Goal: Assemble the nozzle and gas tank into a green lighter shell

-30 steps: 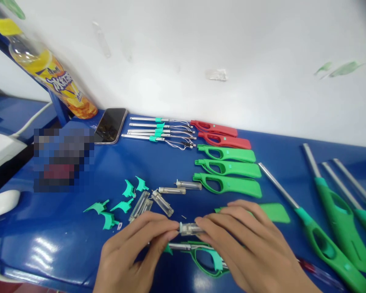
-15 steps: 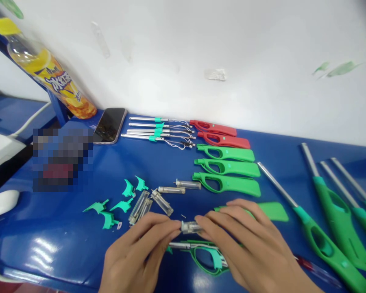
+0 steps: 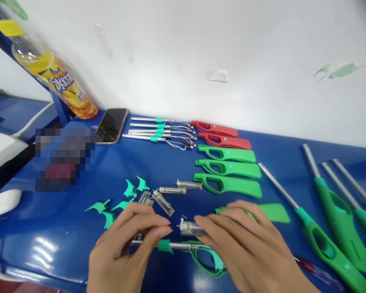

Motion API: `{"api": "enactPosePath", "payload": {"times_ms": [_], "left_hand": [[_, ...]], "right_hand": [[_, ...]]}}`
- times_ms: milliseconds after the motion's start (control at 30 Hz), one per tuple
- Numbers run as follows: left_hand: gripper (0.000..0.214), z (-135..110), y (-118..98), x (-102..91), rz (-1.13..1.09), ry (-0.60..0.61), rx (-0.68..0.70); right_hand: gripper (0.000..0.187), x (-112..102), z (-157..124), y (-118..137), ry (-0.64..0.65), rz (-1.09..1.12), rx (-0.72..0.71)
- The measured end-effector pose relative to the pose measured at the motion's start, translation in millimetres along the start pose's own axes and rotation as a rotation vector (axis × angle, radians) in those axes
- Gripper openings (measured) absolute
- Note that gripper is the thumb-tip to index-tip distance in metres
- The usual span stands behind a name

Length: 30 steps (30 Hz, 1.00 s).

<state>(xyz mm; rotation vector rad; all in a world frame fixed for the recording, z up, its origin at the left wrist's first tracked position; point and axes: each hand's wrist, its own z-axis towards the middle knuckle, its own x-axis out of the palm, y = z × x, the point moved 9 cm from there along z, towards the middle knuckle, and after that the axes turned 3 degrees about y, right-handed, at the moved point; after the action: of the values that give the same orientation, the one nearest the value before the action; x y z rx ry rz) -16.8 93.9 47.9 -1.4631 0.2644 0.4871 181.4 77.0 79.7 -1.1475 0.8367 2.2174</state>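
Note:
My right hand grips a small clear fuel tank between thumb and fingers, its valve end with a thin tip facing left. Just left of that tip is my left hand, thumb and forefinger pinched close together; whether anything tiny is between them cannot be made out. Below the hands lies an opened green lighter half with a metal tube and a teal trigger in it, partly hidden by my right hand. Several clear tanks and teal triggers lie behind my left hand.
Metal tubes with wires lie in a row at the back, beside red and green handle shells. Long green lighters and a red-tipped screwdriver are at right. A phone and a drink bottle stand at back left.
My left hand has moved left, away from the tank's valve end, uncovering its thin tip and more of the metal tube below. My right hand keeps its hold on the tank.

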Motion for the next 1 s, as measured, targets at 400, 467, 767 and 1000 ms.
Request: {"api": "enactPosePath", "payload": {"times_ms": [400,467,767,1000], "left_hand": [[0.013,2,3,12.9,-0.14,0.152,-0.101],[0.013,2,3,15.3,-0.162,0.174,-0.092],[0.015,-6,11,24.7,-0.288,0.279,-0.205],[0.015,-9,11,27.9,-0.348,0.266,-0.361]], "right_hand": [[0.024,2,1,2,0.002,0.016,0.005],[0.024,2,1,2,0.0,0.01,0.007],[0.024,5,-2,-2,0.013,0.036,-0.001],[0.028,6,-3,-2,0.036,0.039,-0.006]]}}
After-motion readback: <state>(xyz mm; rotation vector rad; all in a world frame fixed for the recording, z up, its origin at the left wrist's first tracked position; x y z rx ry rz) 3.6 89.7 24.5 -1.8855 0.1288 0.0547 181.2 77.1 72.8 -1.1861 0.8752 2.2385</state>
